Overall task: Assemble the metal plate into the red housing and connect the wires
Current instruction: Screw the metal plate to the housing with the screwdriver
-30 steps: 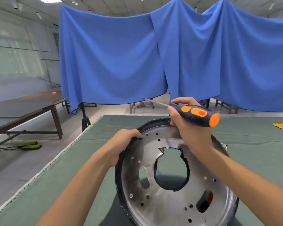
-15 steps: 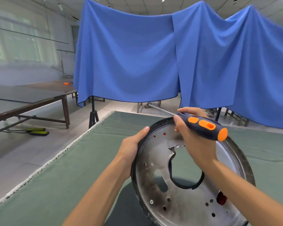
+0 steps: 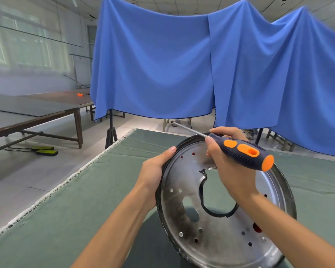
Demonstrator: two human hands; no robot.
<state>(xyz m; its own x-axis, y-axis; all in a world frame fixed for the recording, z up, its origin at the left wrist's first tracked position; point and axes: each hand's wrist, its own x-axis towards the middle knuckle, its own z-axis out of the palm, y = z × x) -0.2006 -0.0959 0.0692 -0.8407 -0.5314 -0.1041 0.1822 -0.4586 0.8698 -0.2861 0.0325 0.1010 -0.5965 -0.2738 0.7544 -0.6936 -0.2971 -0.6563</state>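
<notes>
The desk carried the plate near its left edge, tilted up. In the last second the plate had shifted right. The left hand gripped its rim; its thumb had straightened. The right hand clutched the screwdriver, unused: fastening likely pending.

no readable text, no labels — no brands, no numbers
</notes>
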